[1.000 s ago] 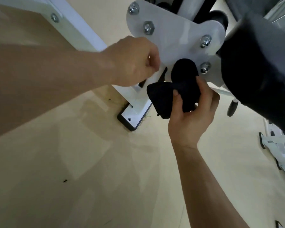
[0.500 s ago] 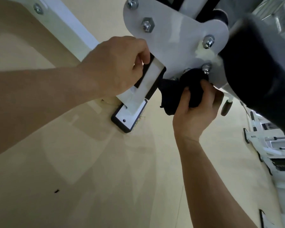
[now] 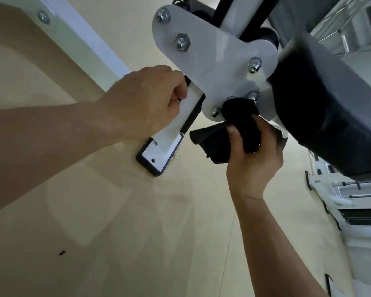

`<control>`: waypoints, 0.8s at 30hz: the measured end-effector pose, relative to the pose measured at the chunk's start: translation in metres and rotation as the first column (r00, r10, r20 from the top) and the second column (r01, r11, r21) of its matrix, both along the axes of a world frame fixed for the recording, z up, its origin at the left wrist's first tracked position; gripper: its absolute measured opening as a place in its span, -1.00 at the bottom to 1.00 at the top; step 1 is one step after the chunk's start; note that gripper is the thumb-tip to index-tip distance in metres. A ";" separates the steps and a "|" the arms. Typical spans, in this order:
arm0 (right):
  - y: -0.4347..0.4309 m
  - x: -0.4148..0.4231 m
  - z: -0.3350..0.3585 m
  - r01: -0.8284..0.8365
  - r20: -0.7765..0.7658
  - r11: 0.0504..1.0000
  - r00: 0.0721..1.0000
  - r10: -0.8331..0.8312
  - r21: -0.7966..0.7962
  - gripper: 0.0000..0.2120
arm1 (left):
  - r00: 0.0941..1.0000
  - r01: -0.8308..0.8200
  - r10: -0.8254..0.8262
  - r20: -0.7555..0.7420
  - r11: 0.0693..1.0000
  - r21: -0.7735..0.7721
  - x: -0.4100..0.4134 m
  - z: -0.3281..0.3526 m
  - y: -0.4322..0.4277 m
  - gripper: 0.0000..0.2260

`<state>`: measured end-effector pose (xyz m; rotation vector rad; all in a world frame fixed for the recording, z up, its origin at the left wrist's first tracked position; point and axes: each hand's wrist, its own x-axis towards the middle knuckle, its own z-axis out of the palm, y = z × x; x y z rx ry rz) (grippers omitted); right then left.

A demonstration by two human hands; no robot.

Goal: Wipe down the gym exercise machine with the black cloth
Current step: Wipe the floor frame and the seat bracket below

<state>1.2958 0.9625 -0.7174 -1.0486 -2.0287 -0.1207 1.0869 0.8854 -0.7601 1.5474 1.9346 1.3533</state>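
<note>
The gym machine's white bracket plate with several bolts hangs at the top centre. My right hand grips the bunched black cloth and presses its top against the plate's lower edge, between two bolts. My left hand has its fingers curled round the white support leg just below the plate. That leg runs down to a black-edged foot on the floor. The black seat pad sits right of the plate.
A white frame beam slants across the upper left. Another white machine stands at the right edge. The beige floor spreads below, with a small dark speck at lower left.
My right hand has carried the cloth from the plate's middle down to its lower edge. My left hand moved from in front of the plate onto the support leg and gripped it.
</note>
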 end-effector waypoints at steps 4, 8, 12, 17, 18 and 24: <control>0.003 -0.015 -0.002 -0.018 0.001 1.000 1.000 0.018 0.013 -0.65 | 1.000 0.002 -0.003 -0.005 1.000 -0.028 0.005 -0.003 -0.002 -0.86; 0.003 -0.033 -0.009 -0.048 -0.122 0.997 0.992 0.040 -0.065 -0.65 | 1.000 -0.009 0.009 -0.006 1.000 -0.027 0.003 -0.003 -0.005 -0.86; 0.006 -0.043 -0.016 0.006 -0.213 0.997 0.977 -0.023 -0.077 -0.68 | 0.999 -0.032 0.032 -0.006 0.999 -0.039 -0.002 0.003 -0.007 -0.86; 0.007 -0.024 -0.016 0.141 -0.278 0.987 0.948 -0.157 -0.076 -0.60 | 1.000 -0.024 0.023 -0.010 0.997 -0.076 -0.002 0.002 -0.010 -0.84; 0.007 -0.021 -0.015 0.160 -0.289 0.983 0.941 -0.178 -0.087 -0.59 | 1.000 -0.020 0.019 -0.009 0.997 -0.079 -0.001 0.001 -0.010 -0.84; 0.017 -0.031 -0.017 0.130 -0.302 0.987 0.941 -0.152 -0.092 -0.61 | 1.000 -0.009 0.009 0.005 0.995 -0.098 0.003 -0.003 -0.009 -0.83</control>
